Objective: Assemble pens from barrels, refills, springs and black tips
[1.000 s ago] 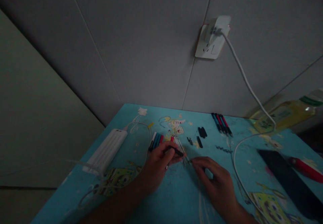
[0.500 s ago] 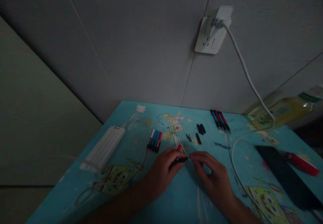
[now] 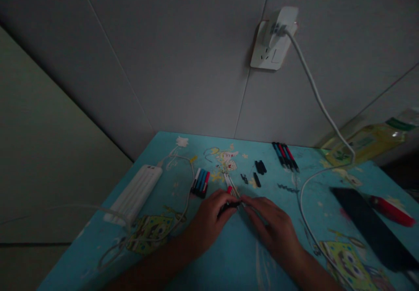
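Observation:
My left hand (image 3: pixel 207 216) is closed around a black pen part (image 3: pixel 228 205), its narrow end pointing right. A small red piece (image 3: pixel 229 189) pokes up above the index finger; whether it joins the pen part is unclear. At the narrow end, the thumb and fingers of my right hand (image 3: pixel 274 219) are pinched together, touching the tip; anything small between them is hidden. Just beyond the hands lie thin white pen refills (image 3: pixel 226 179). To their left is a row of pen barrels (image 3: pixel 200 181) in white, blue and red with black ends.
Black grips (image 3: pixel 260 167), small dark pieces (image 3: pixel 244 178) and several pens (image 3: pixel 285 156) lie toward the back. A white power bank (image 3: pixel 135 192) with cable is at left. On the right are a dark flat object (image 3: pixel 369 225), a red-handled item (image 3: pixel 391 211) and a bottle (image 3: pixel 368 144).
My right fingertips have moved left and closed against the pen part's tip. My left hand has shifted slightly left with the pen part. The other things lie as before.

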Available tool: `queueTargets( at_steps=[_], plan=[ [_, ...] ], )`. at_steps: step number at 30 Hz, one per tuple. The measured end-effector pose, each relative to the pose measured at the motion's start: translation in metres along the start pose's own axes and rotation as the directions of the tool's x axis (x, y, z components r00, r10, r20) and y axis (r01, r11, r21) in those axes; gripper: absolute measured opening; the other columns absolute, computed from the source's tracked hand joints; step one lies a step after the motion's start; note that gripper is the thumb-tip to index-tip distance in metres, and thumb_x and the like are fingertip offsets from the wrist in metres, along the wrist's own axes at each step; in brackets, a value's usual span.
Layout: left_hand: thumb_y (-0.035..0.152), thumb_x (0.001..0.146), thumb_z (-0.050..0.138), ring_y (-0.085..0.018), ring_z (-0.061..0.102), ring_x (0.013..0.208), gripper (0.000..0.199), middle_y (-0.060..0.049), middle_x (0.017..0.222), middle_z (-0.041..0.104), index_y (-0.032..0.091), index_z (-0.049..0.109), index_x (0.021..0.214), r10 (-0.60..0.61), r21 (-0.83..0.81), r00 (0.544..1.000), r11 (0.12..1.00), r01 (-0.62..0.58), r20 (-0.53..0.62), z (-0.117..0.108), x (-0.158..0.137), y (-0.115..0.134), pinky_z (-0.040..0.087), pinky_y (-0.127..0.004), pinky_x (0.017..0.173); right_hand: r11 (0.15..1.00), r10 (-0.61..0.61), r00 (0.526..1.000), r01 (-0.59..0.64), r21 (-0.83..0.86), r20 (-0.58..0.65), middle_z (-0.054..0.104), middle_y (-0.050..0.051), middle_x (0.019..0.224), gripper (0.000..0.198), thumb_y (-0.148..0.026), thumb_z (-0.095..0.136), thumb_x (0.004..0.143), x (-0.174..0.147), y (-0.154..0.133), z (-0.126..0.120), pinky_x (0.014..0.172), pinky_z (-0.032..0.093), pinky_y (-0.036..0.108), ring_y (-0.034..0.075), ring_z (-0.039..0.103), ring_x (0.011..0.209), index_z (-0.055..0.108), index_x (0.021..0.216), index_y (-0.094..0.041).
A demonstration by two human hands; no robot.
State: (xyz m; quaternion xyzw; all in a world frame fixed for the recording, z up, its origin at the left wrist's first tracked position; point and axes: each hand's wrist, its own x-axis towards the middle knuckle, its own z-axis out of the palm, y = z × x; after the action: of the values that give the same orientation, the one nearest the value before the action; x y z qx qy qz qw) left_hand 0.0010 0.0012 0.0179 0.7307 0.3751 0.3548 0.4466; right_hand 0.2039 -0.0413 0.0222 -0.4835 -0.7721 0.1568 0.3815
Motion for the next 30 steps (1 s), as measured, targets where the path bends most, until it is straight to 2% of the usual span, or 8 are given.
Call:
queueTargets(
  at_steps=[3,5,8,10,16,24,27,30],
  plan=[
    [0.023,0.09,0.061,-0.02,0.062,0.092,0.012,-0.003,0.097,0.068,0.021,0.066,0.1,-0.061,-0.034,0.995,0.998,0.059,-0.08,-0.002,0.002,0.001,0.046,-0.03,0.084,0.99,0.083,0.996,-0.085,-0.111,-0.024,0.072,0.008,0.104,0.026,-0.026,0.051,0.097,0.001,0.005,0.002,0.085,0.055,0.038,0.023,0.068,0.094,0.064,0.12,-0.024],
    [0.027,0.09,0.06,-0.019,0.063,0.09,0.012,-0.003,0.096,0.068,0.021,0.065,0.099,-0.128,-0.082,0.986,0.989,0.12,-0.11,-0.004,0.003,0.001,0.047,-0.029,0.082,0.965,0.143,0.99,-0.137,-0.222,0.008,0.071,0.009,0.099,0.02,-0.026,0.052,0.097,0.002,0.01,0.005,0.084,0.054,0.039,0.024,0.066,0.092,0.068,0.107,-0.022],
    [0.033,0.091,0.059,-0.019,0.063,0.085,0.016,-0.003,0.093,0.068,0.02,0.062,0.1,-0.212,-0.177,0.969,0.966,0.188,-0.127,-0.007,0.005,-0.001,0.047,-0.027,0.076,0.915,0.207,0.976,-0.167,-0.368,0.07,0.068,0.007,0.088,0.014,-0.026,0.055,0.094,0.003,0.016,0.01,0.08,0.052,0.038,0.023,0.064,0.084,0.069,0.091,-0.022],
    [0.034,0.09,0.06,-0.018,0.063,0.085,0.017,-0.002,0.092,0.067,0.02,0.061,0.099,-0.214,-0.2,0.966,0.963,0.183,-0.145,-0.009,0.006,-0.003,0.047,-0.027,0.076,0.886,0.214,0.974,-0.159,-0.435,0.08,0.066,0.007,0.084,0.015,-0.026,0.056,0.094,0.003,0.017,0.014,0.079,0.05,0.038,0.023,0.062,0.081,0.067,0.085,-0.022],
    [0.034,0.087,0.063,-0.017,0.062,0.082,0.017,-0.001,0.088,0.066,0.02,0.062,0.097,-0.197,-0.15,0.963,0.974,0.17,-0.186,-0.01,0.008,-0.008,0.046,-0.026,0.077,0.862,0.194,0.979,-0.143,-0.486,0.056,0.064,0.006,0.084,0.016,-0.03,0.055,0.095,0.006,0.006,0.021,0.077,0.045,0.037,0.023,0.061,0.081,0.065,0.085,-0.022],
    [0.031,0.09,0.06,-0.017,0.062,0.086,0.012,-0.001,0.092,0.065,0.021,0.062,0.097,-0.139,-0.072,0.968,0.989,0.126,-0.207,-0.013,0.008,-0.003,0.046,-0.027,0.081,0.794,0.267,0.963,-0.196,-0.576,0.041,0.063,0.006,0.085,0.013,-0.027,0.056,0.094,0.007,0.006,0.019,0.077,0.042,0.039,0.025,0.06,0.085,0.062,0.084,-0.022],
    [0.031,0.089,0.061,-0.017,0.062,0.085,0.012,-0.001,0.092,0.066,0.021,0.062,0.095,-0.16,-0.091,0.96,0.986,0.143,-0.229,-0.014,0.008,-0.006,0.047,-0.026,0.079,0.792,0.282,0.958,-0.207,-0.575,0.043,0.064,0.006,0.087,0.01,-0.024,0.055,0.093,0.005,0.008,0.016,0.08,0.042,0.039,0.025,0.06,0.087,0.063,0.087,-0.022],
    [0.035,0.088,0.062,-0.017,0.063,0.084,0.017,-0.001,0.092,0.066,0.021,0.062,0.098,-0.23,-0.161,0.952,0.967,0.2,-0.203,-0.013,0.01,-0.011,0.048,-0.025,0.073,0.789,0.303,0.951,-0.218,-0.574,0.055,0.064,0.006,0.089,0.01,-0.019,0.055,0.092,0.001,0.01,0.013,0.08,0.042,0.038,0.025,0.06,0.088,0.064,0.09,-0.022]
  ],
)
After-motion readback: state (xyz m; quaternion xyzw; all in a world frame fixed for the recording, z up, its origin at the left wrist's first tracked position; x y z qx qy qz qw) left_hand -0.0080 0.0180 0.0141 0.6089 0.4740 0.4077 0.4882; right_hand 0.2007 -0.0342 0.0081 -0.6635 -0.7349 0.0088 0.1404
